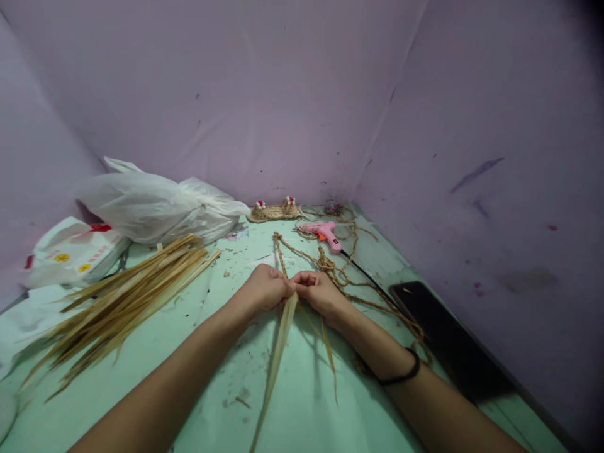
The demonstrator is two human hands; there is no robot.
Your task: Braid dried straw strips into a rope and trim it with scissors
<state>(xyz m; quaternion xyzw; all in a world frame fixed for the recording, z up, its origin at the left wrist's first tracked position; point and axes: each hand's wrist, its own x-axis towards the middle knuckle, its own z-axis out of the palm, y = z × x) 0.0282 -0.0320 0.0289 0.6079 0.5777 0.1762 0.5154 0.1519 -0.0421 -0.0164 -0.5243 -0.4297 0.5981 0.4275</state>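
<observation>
My left hand and my right hand meet at the middle of the table, both closed in a pinch. Between their fingertips is the end of a braided straw cord, which runs away from me and bends back to the right. A long pale leaf strip hangs toward me from the pinched spot. Thinner strips trail below my right hand. The exact join of cord and strips is hidden by the fingers. More braided cord lies tangled beyond my right hand.
A bundle of dry leaf strips lies left. Behind it are a white plastic bag and a printed white package. A pink glue gun, woven slippers and a dark flat slab stand back and right. Walls close in the table.
</observation>
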